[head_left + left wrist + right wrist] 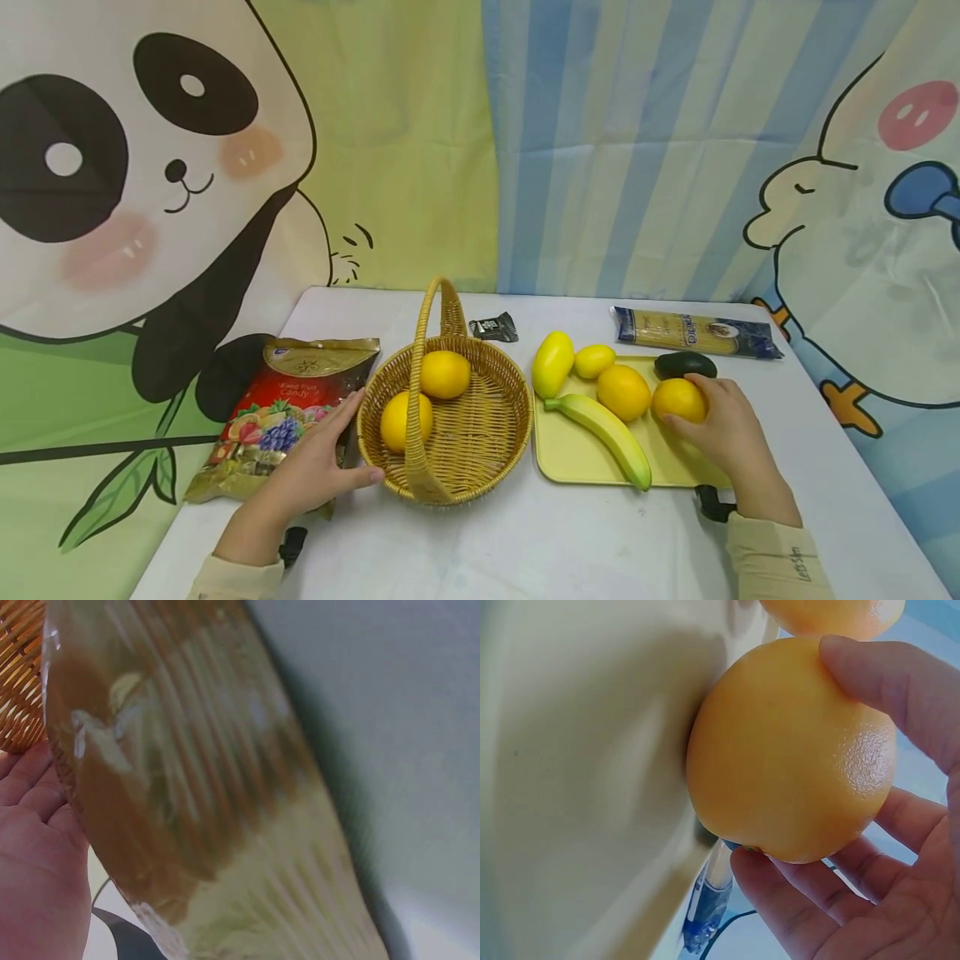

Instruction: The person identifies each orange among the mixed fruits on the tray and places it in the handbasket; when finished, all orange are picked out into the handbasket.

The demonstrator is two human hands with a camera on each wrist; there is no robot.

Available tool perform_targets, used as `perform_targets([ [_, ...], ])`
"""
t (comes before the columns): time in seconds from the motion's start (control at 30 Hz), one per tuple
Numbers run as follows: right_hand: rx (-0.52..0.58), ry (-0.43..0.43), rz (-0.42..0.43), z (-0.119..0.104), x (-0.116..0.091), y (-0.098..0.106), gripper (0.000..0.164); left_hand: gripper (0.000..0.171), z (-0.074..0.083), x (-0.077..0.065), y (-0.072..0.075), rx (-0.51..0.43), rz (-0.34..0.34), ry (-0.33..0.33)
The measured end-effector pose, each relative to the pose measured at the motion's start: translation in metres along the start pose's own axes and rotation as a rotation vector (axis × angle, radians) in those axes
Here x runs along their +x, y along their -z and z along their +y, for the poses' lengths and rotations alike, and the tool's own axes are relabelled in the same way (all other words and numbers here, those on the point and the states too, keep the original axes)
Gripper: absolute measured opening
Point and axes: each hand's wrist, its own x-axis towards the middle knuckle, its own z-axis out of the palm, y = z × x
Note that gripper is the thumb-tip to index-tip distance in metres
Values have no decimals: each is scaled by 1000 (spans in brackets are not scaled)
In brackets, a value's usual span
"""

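Note:
My right hand (723, 425) grips an orange (679, 401) between thumb and fingers, over the right part of the yellow tray (570, 473). In the right wrist view the fingers wrap the side of this orange (791, 754), close to the tray surface. On the tray lie a second orange (624, 392), a banana (603, 433), a lemon (595, 361), a mango-like yellow fruit (552, 364) and a dark avocado (686, 364). My left hand (315, 467) rests with extended fingers against the left side of a wicker basket (480, 450), which holds two oranges (446, 374).
A bag of mixed fruit candy (292, 400) lies left of the basket, partly under the left hand. Behind the basket is a small black packet (495, 327). A spaghetti pack (697, 332) lies behind the tray. Printed curtains (600, 150) stand along the table's back.

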Motion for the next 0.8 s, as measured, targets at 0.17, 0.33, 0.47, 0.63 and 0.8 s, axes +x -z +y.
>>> perform_targets([
  [0.17,-8,5,-9,1,0,0,89,122,-1,1,0,-3,6,-18],
  [0.33,-18,20,-5,0,0,3,90,122,-2,0,-1,-8,6,-20],
  [0.47,-19,29,5,-2,-1,7,89,121,-2,0,-1,-5,7,-23],
  [0.63,-13,40,24,-4,-1,12,90,120,-1,0,0,-7,11,-32],
  [0.8,-14,94,69,-7,2,15,84,120,0,-1,2,-8,10,-36],
])
